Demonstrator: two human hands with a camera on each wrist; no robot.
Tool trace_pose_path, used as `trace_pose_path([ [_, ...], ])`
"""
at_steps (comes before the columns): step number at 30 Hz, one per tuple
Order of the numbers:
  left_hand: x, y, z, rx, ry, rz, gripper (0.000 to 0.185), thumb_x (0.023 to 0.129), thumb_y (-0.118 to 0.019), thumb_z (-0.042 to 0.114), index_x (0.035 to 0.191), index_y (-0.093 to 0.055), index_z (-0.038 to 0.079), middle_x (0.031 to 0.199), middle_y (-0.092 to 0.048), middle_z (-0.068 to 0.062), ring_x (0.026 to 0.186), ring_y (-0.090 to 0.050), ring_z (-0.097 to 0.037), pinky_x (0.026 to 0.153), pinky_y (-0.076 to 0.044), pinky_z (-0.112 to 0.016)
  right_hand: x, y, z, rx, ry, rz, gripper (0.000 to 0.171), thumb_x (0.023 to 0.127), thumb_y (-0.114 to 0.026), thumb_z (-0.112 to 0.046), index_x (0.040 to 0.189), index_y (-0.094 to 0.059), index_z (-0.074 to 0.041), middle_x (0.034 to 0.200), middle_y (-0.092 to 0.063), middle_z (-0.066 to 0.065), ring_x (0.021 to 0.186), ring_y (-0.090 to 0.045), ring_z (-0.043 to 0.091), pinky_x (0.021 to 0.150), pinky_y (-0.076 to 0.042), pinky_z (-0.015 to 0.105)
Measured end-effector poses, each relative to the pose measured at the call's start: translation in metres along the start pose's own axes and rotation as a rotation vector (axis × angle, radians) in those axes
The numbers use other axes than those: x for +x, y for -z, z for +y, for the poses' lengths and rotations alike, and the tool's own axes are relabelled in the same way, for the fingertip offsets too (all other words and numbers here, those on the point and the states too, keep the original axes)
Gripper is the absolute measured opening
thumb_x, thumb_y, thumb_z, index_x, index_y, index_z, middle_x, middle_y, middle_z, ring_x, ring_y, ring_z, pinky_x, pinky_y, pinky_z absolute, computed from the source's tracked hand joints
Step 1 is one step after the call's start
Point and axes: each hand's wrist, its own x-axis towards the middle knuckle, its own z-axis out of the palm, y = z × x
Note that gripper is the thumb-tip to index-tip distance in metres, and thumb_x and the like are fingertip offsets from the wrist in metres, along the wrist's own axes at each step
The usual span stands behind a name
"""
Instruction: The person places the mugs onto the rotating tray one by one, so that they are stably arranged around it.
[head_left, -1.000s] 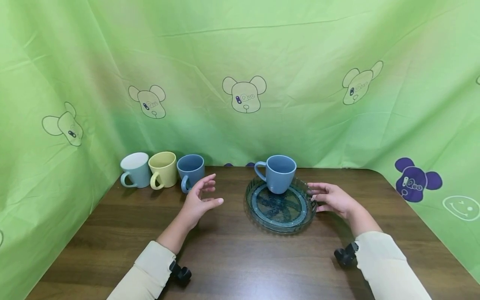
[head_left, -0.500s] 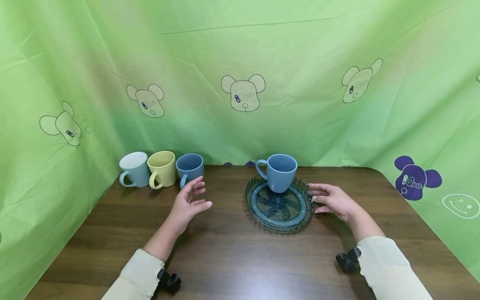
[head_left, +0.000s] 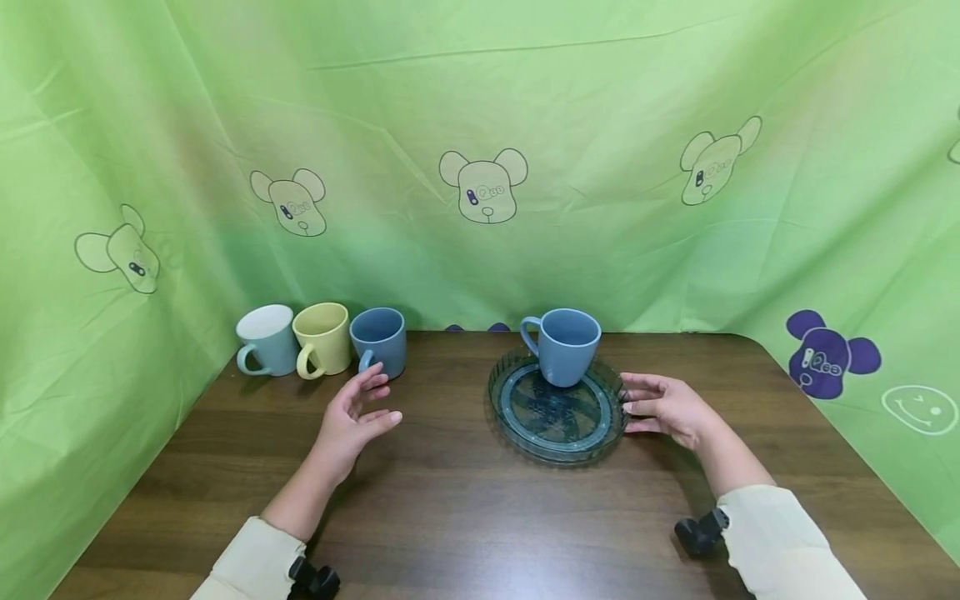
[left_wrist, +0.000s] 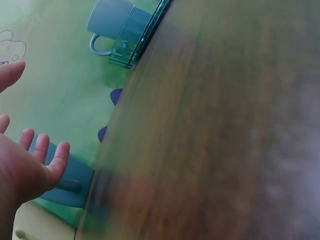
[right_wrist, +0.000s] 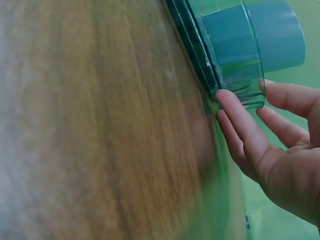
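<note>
Centre right: my right hand, unclenched, touches the ribbed round tray; a jerk could topple its blue mug. Left hand: empty.

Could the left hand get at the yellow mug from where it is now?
Probably yes: the left hand is empty, and nothing stands on the near side of the yellow mug. The blue mug close on its right could hinder a grip.

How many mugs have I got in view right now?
4. Three stand in a row at the far left: a light blue mug, a yellow mug and a darker blue mug. The fourth mug stands in the round transparent tray. No sign of any hidden.
</note>
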Motion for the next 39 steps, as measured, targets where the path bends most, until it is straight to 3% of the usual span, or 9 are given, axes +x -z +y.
trace_pose_path([
  [8, -0.005, 0.005, 0.001, -0.026, -0.018, 0.175, 0.063, 0.078, -0.072, -0.013, 0.137, -0.049, -0.006, 0.117, -0.062, -0.004, 0.111, -0.058, -0.024, 0.086, -0.056, -0.024, -0.006, -0.004, -0.002, 0.018, -0.007, 0.010, 0.071, 0.090, -0.058, 0.011, 0.147, -0.017, 0.015, 0.118, -0.046, 0.022, 0.093, -0.062, 0.016, 0.084, -0.059, 0.043],
  [15, 0.000, 0.006, 0.001, -0.018, 0.014, 0.339, 0.054, 0.078, -0.076, -0.009, 0.129, -0.059, -0.003, 0.122, -0.061, -0.019, 0.103, -0.061, -0.017, 0.085, -0.056, -0.021, -0.007, -0.004, 0.000, 0.054, -0.001, 0.016, 0.072, 0.089, -0.060, 0.011, 0.147, -0.017, 0.015, 0.114, -0.048, 0.018, 0.091, -0.062, 0.016, 0.083, -0.059, 0.043],
  [21, 0.007, 0.006, -0.002, 0.046, 0.031, 0.428, 0.051, 0.076, -0.080, -0.006, 0.125, -0.064, -0.002, 0.117, -0.064, -0.019, 0.103, -0.060, -0.022, 0.079, -0.055, -0.017, -0.008, -0.004, 0.003, 0.067, 0.004, 0.015, 0.072, 0.090, -0.059, 0.011, 0.147, -0.016, 0.014, 0.116, -0.047, 0.019, 0.091, -0.062, 0.015, 0.083, -0.059, 0.041],
  [25, 0.013, 0.006, -0.005, 0.058, 0.054, 0.449, 0.053, 0.075, -0.080, -0.006, 0.126, -0.064, -0.001, 0.120, -0.064, -0.019, 0.106, -0.061, -0.028, 0.075, -0.056, -0.015, -0.009, -0.006, 0.003, 0.082, -0.002, 0.019, 0.073, 0.090, -0.059, 0.011, 0.148, -0.015, 0.014, 0.119, -0.046, 0.021, 0.091, -0.063, 0.015, 0.084, -0.059, 0.041],
  [32, 0.026, 0.013, -0.009, 0.034, 0.125, 0.430, 0.063, 0.075, -0.077, -0.011, 0.134, -0.058, 0.000, 0.136, -0.056, -0.018, 0.108, -0.062, -0.023, 0.075, -0.056, -0.014, -0.011, -0.009, 0.003, 0.094, 0.000, 0.031, 0.071, 0.090, -0.059, 0.012, 0.147, -0.018, 0.013, 0.127, -0.037, 0.028, 0.091, -0.062, 0.016, 0.082, -0.060, 0.041],
  [39, 0.035, 0.019, -0.013, 0.061, 0.178, 0.380, 0.060, 0.076, -0.077, -0.011, 0.132, -0.059, 0.000, 0.128, -0.059, -0.020, 0.091, -0.066, -0.007, 0.077, -0.056, -0.015, -0.012, -0.009, 0.004, 0.156, -0.009, 0.031, 0.065, 0.089, -0.059, 0.014, 0.146, -0.027, 0.009, 0.111, -0.051, 0.015, 0.088, -0.064, 0.017, 0.080, -0.060, 0.041],
])
